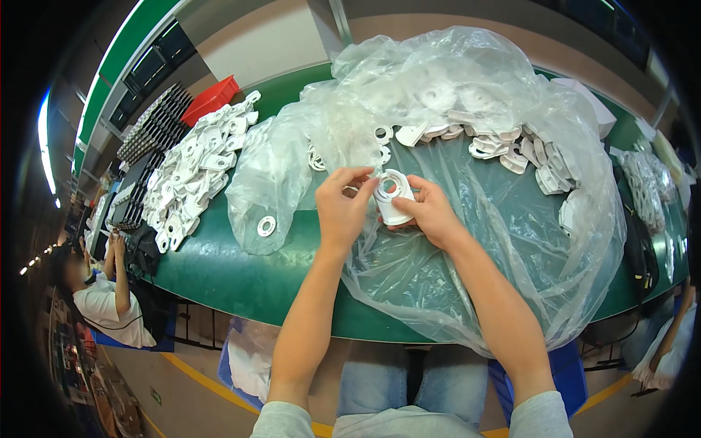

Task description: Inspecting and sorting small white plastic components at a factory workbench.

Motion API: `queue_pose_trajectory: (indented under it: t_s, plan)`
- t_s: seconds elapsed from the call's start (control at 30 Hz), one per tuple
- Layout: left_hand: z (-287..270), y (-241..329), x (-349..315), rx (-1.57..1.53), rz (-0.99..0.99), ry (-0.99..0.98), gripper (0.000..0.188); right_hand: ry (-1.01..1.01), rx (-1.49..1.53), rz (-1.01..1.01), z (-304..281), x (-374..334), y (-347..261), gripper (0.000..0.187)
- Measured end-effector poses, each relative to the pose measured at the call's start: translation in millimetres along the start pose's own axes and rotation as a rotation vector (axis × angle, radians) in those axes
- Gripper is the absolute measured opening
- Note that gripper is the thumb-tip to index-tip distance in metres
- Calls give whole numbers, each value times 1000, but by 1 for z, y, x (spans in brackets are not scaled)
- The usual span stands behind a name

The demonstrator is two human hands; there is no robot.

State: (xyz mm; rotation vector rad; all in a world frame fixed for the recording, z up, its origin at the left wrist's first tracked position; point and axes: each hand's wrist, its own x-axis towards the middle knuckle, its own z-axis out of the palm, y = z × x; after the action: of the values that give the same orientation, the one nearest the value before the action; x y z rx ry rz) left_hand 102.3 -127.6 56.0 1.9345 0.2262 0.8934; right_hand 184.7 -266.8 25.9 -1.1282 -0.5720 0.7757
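In front of me, my right hand grips a white plastic housing with a round ringed opening turned upward. My left hand meets it from the other side, its thumb and fingertips pinched close to the housing's upper left rim. Whatever those fingertips hold is too small to make out. Under both hands spreads a large clear plastic bag. Several white housings lie in and under its far part. White rings sit just beyond my hands, and a single white ring rests on the plastic to the left.
A heap of flat white parts covers the green table at left, beside a red bin and stacked trays. Bagged parts lie far right. A person works at the left; another person's arm shows at right.
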Motion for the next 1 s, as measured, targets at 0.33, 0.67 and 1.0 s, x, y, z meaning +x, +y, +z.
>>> queue_pose_trajectory:
  t_s: [0.33, 0.67, 1.0]
  plan:
    - [-3, -8, 2, -259, -208, -125, 16, 11, -29, -73, 6, -3, -1, 29]
    - [5, -6, -5, -198, -181, -89, 15, 23, -51, -95, 6, -4, -2, 21]
    - [-7, 0, 2, -236, 29, -197, 15, 116, -201, -205, 14, -3, 1, 28]
